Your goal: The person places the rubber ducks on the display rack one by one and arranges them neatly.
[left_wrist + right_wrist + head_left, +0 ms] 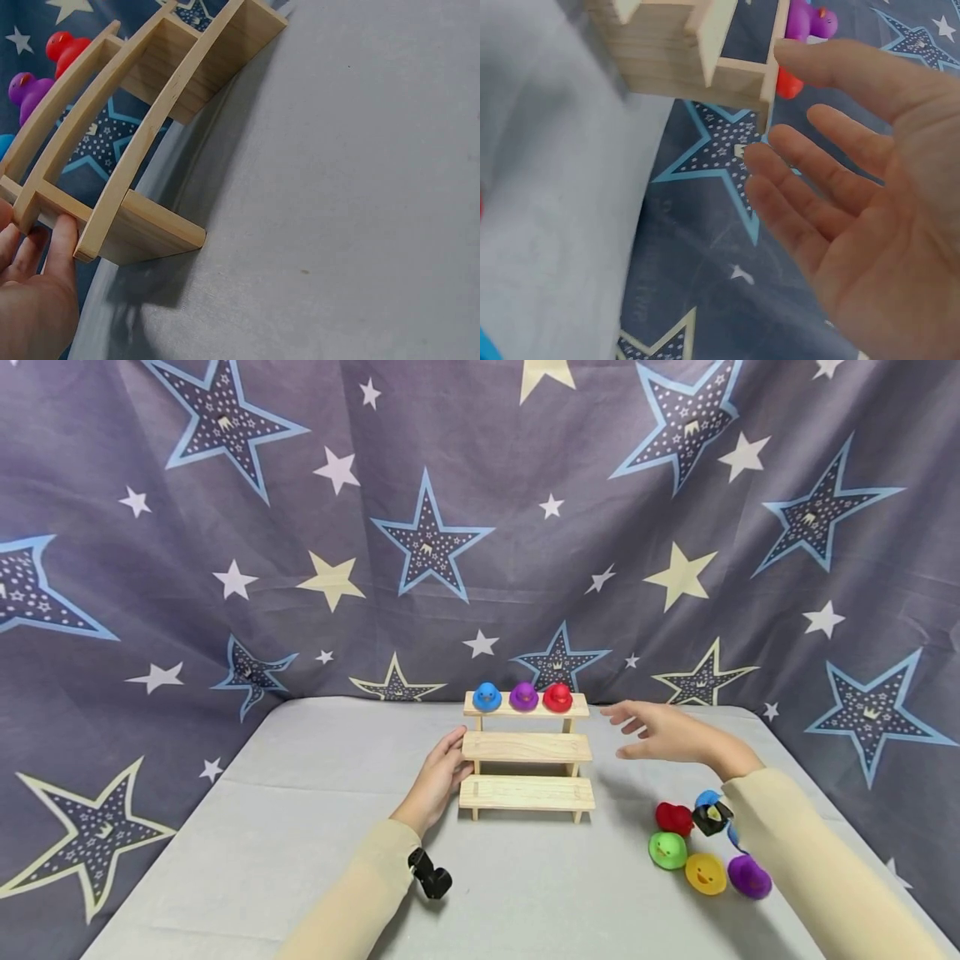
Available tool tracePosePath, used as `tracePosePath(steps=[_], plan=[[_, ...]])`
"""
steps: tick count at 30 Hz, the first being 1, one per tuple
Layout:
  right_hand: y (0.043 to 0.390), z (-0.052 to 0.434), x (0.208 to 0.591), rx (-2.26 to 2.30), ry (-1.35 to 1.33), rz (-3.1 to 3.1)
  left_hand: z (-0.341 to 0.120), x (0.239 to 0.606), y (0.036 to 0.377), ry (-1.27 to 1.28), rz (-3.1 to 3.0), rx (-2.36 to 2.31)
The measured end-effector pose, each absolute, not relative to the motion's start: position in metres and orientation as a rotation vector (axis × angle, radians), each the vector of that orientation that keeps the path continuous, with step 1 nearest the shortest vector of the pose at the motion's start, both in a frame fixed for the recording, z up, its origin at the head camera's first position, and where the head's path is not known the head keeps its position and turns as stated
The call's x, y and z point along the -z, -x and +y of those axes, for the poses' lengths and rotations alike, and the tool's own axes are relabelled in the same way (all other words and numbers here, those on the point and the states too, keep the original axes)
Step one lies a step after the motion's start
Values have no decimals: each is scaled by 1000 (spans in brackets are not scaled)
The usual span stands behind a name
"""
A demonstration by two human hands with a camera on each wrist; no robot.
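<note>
A three-tier wooden shelf (527, 746) stands on the table. Three small rubber ducks sit along its top tier: blue duck (487, 697), purple duck (523, 697) and red duck (558, 697). My left hand (441, 774) grips the shelf's left end by the middle tier; in the left wrist view, its fingers (64, 244) straddle the wood there. To the right of the shelf, my right hand (660, 732) hovers with nothing in it. Its fingers (802, 161) are spread and slightly bent, apart from the shelf in the head view.
On the right of the table lie a red duck (673, 818), green duck (667, 850), yellow duck (706, 873) and purple duck (749, 877). Blue pieces (707, 798) show partly behind the right wrist camera. A star-patterned curtain (427, 635) hangs behind the grey table (330, 827).
</note>
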State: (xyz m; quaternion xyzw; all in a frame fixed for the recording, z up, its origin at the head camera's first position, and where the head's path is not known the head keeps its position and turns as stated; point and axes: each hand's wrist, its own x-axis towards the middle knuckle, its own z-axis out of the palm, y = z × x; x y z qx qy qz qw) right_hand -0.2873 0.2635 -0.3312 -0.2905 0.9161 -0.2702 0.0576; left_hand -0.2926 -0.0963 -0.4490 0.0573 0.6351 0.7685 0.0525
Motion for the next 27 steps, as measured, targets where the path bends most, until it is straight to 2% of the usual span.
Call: tracePosePath(steps=[6, 15, 27], plan=[[279, 280, 352, 798, 893, 2742, -95, 449, 293, -151, 1935, -2331], [266, 299, 386, 838, 778, 2641, -96, 450, 293, -161, 1944, -2335], [253, 321, 404, 817, 748, 2569, -94, 448, 293, -161, 1946, -2328]])
